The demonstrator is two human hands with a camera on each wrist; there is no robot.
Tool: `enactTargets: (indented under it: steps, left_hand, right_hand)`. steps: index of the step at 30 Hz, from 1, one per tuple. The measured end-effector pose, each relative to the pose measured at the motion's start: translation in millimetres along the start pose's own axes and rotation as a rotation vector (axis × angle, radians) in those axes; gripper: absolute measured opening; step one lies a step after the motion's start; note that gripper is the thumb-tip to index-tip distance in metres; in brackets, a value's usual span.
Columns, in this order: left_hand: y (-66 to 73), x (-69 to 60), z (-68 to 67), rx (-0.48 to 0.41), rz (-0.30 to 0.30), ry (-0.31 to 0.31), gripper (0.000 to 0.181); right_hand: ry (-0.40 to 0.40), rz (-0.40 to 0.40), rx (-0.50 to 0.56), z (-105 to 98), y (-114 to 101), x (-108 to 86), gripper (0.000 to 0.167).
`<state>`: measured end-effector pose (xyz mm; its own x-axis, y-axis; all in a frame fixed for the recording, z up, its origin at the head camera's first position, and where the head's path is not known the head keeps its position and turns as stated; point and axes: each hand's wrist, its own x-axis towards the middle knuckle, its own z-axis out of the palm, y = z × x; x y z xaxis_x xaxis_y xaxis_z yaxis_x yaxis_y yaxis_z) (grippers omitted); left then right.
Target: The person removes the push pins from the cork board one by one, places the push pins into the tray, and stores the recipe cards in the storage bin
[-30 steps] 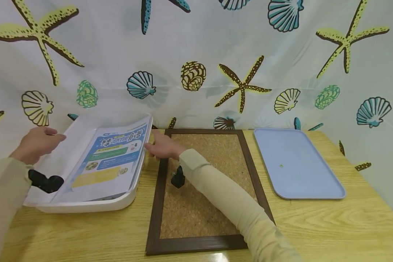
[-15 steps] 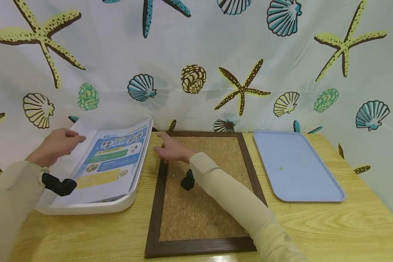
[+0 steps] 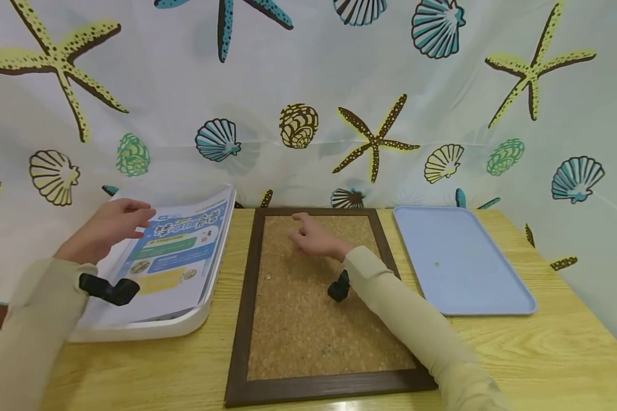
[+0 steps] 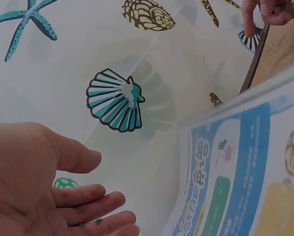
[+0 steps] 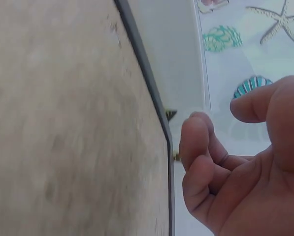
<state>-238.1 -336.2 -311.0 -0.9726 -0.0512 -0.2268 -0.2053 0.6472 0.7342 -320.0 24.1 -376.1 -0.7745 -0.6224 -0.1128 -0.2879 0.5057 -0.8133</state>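
Observation:
My left hand (image 3: pixel 114 224) hovers over the left part of a white tray (image 3: pixel 185 325) and holds nothing. In the left wrist view its thumb and fingers are apart. A stack of papers lies in that tray, its top sheet a printed poster (image 3: pixel 177 245) in blue, green and yellow. Above a cork board (image 3: pixel 298 331) with a dark brown frame is my right hand (image 3: pixel 319 235), also holding nothing. The right wrist view shows its fingers (image 5: pixel 196 142) loosely bent, the thumb apart from them.
A light blue tray (image 3: pixel 468 268) lies on the wooden table (image 3: pixel 560 348) to the right, with a tiny greenish speck on it. A small shiny bit (image 3: pixel 268 277) is on the cork. Behind stands a white curtain (image 3: pixel 267 68) printed with shells and starfish.
My right hand has moved right, from the white tray's right edge to over the cork board. My left hand has moved right, over the white tray towards the poster.

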Motion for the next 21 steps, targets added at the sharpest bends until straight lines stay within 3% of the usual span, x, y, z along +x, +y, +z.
enactTargets:
  steps: [8, 17, 21]
  left_hand:
    - [15.3, 1.8, 18.2, -0.056, 0.075, -0.104, 0.068]
    - [53.4, -12.0, 48.8, -0.082, 0.108, -0.093, 0.07]
    - [63.8, -16.2, 62.6, -0.077, 0.162, -0.131, 0.066]
  right_hand:
    - [0.041, 0.012, -0.016, -27, 22, -30.8, 0.057]
    - [0.133, 0.014, -0.062, -62, 35, -74.2, 0.055]
    - [0.143, 0.012, 0.014, -70, 47, -85.7, 0.056]
